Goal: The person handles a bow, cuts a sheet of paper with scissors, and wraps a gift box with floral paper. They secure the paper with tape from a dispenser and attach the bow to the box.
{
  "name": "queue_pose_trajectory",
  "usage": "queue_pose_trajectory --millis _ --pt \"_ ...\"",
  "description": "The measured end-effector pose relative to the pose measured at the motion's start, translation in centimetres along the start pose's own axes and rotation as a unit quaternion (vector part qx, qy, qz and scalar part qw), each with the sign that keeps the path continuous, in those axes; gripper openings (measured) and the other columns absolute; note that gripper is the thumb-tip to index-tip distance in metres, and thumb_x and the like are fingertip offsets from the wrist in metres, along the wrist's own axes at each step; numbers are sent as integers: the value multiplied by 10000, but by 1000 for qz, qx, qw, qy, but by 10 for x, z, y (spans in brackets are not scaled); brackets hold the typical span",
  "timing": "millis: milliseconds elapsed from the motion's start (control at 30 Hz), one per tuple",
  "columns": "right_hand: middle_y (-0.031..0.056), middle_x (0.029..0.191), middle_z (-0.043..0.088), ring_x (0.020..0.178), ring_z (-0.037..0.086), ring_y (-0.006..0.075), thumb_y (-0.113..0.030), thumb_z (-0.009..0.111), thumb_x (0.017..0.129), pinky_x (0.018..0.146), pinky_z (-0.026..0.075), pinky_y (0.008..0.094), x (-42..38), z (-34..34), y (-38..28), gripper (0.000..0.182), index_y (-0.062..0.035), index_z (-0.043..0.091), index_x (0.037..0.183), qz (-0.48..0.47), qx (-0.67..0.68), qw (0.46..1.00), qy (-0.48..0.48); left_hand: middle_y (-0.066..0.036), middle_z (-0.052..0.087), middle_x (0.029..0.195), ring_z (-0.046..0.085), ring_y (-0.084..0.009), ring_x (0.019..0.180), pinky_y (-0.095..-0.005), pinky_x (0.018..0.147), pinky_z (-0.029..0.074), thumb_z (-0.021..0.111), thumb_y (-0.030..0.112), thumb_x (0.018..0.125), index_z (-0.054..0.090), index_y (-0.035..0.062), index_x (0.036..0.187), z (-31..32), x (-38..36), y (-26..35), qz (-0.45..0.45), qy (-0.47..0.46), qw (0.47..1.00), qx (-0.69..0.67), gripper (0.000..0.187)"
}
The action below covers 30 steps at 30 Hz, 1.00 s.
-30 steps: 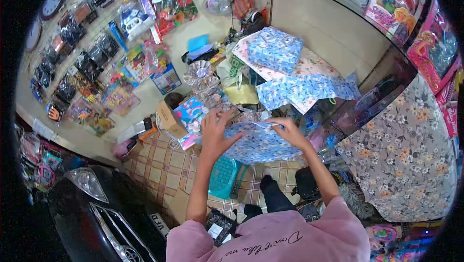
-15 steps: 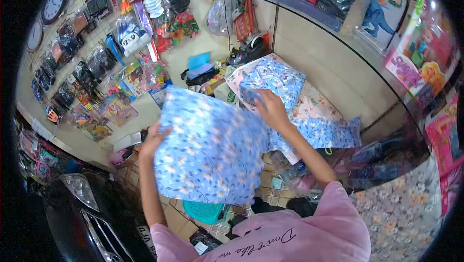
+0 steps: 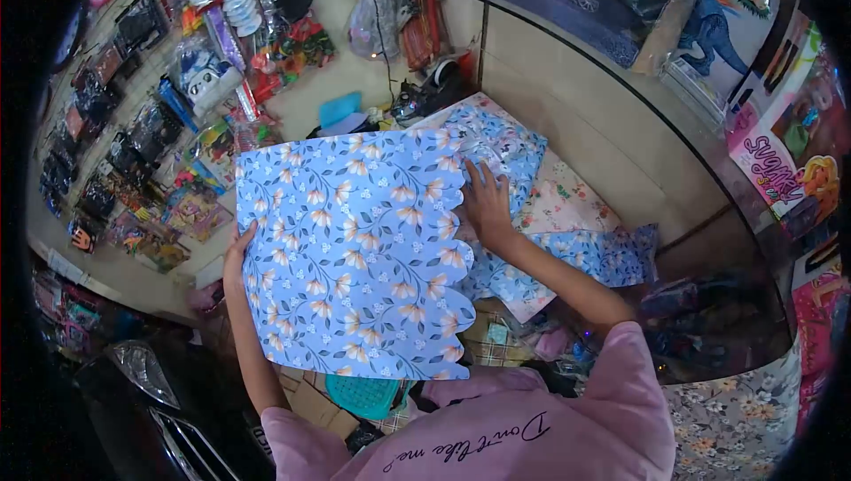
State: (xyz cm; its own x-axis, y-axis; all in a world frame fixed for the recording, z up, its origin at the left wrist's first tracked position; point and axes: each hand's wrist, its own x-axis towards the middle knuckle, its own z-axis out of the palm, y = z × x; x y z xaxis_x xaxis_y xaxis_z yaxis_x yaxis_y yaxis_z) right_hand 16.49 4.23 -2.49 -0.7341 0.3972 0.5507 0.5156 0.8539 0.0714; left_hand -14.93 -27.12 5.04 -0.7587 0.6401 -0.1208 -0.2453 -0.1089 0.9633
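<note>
While the left hand [image 3: 236, 249] grips the edge of the blue floral wrapping sheet [image 3: 355, 255], now lifted and spread flat compared with a second ago, the right hand [image 3: 486, 206], fingers open, presses the wrapped box [image 3: 501, 148] on the tabletop [image 3: 576, 202], suggesting wrapping continues.

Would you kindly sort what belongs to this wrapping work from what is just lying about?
In use: blue floral sheet in left hand; wrapped box under right hand.
Lying about: tape dispenser; pink floral paper; teal basket.
</note>
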Motion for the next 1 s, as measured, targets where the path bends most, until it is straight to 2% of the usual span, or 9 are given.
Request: queue_pose_trajectory --millis 100,200,233,467,600,767,867,967,1000 --pt "160 1393 311 1299 274 354 -199 525 811 944 338 526 -4 -20 -12 342 -92 585 1129 -94 -82 985 -115 -112 542 1172 593 -189 956 -314 792 498 601 116 844 428 7 1250 -5 19 -7 19 -40 999 -1 455" --pt "169 1400 295 1300 269 360 -196 528 810 947 345 507 -27 10 -31 445 -122 505 1249 -19 -97 995 -8 -129 550 1152 616 -197 901 -320 754 518 582 130 857 418 3 1248 -1 9 4 -3 -29 1000 6 443" --pt "179 1406 286 1292 277 375 -181 550 798 937 353 491 -40 -9 -34 592 -174 376 1363 -43 -126 991 8 -135 553 1146 619 -200 894 -326 751 521 580 135 859 412 2 1249 8 -9 13 -10 -31 999 -6 445" --pt "158 1375 340 1203 390 371 -62 632 698 903 364 470 -43 -64 -15 828 -217 256 1419 26 -94 994 37 -150 563 1125 620 -221 905 -358 752 528 573 158 861 390 3 1255 17 -16 12 -36 -58 997 -27 462" --pt "163 1281 433 1108 463 341 -202 733 598 896 347 442 -23 -153 9 932 -138 275 1407 90 -9 995 46 -142 562 1131 616 -220 916 -345 757 524 567 143 858 375 3 1277 12 16 1 -62 -97 993 -21 482" --pt "163 1257 456 1100 466 332 -253 795 488 918 324 438 -27 -192 23 1055 -112 284 1399 176 54 975 129 -147 545 1162 603 -217 931 -342 798 494 585 170 845 358 5 1302 33 63 -40 -114 -154 980 -46 536" --pt "147 1249 473 1122 460 320 -258 796 478 915 329 433 -17 -192 25 1044 -111 308 1389 180 65 972 137 -159 504 1225 584 -229 979 -339 792 486 610 238 833 313 6 1341 84 87 -53 -65 -180 980 48 632" --pt "119 1289 450 1141 454 306 -221 810 449 900 336 414 -11 -205 20 1067 -120 313 1388 183 62 972 134 -172 445 1295 545 -241 1047 -346 858 443 629 339 810 257 8 1382 131 134 -75 -113 -179 942 260 758" --pt "117 1297 444 1142 454 301 -215 811 446 896 337 413 -11 -209 17 1067 -122 316 1387 176 58 975 120 -177 395 1343 514 -245 1083 -343 934 386 633 406 789 254 18 1394 126 191 -126 32 -241 902 358 813"
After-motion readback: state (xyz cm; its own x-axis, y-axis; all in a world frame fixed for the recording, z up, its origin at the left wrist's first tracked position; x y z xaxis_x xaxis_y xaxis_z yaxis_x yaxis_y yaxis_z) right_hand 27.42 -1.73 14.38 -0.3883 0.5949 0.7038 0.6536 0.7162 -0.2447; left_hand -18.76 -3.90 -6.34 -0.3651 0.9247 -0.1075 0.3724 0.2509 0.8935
